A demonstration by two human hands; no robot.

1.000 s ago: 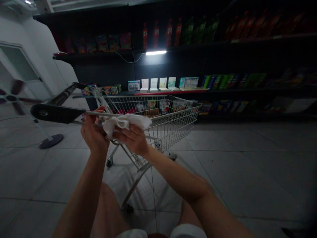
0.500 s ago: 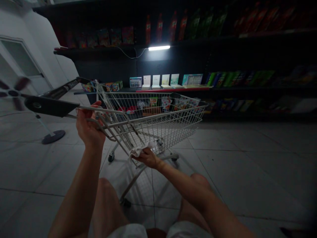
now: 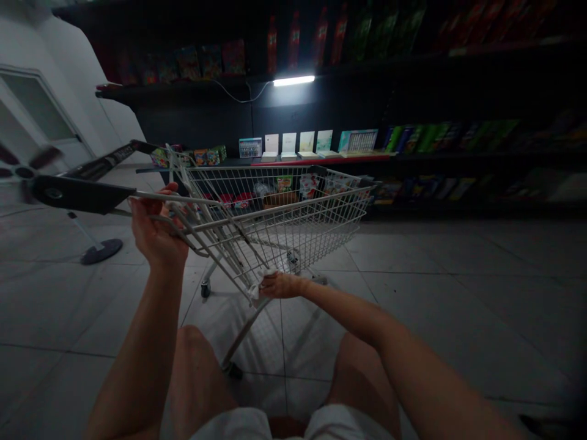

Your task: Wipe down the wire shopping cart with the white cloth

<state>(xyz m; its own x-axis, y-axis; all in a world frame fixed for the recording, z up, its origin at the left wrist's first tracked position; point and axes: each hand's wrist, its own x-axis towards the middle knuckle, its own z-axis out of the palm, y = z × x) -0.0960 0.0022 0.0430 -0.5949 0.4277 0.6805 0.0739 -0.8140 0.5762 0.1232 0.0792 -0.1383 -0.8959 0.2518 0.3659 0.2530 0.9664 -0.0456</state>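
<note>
A metal shopping cart (image 3: 302, 214) stands side-on before my knees, its dark handle (image 3: 87, 194) at the left. My left hand (image 3: 158, 229) is closed around the pale side rails just below the handle's end. Low on the near side, my right hand (image 3: 280, 285) grips a white cloth (image 3: 257, 287). The cloth presses against the lower rear corner of the wire basket, by the top of the leg frame. Part of the cloth is hidden under my fingers.
Dark shelves behind hold books (image 3: 288, 146), bottles (image 3: 321, 36) and packaged goods. A lit tube lamp (image 3: 293, 80) hangs under a shelf. At the left stands a fan (image 3: 25, 173) on a round base (image 3: 101, 251). Pale floor tiles (image 3: 426, 318) lie to the right.
My right hand has turned and bunched the cloth more tightly at the basket's lower corner. The cart sits slightly further left in view; my left hand keeps its hold.
</note>
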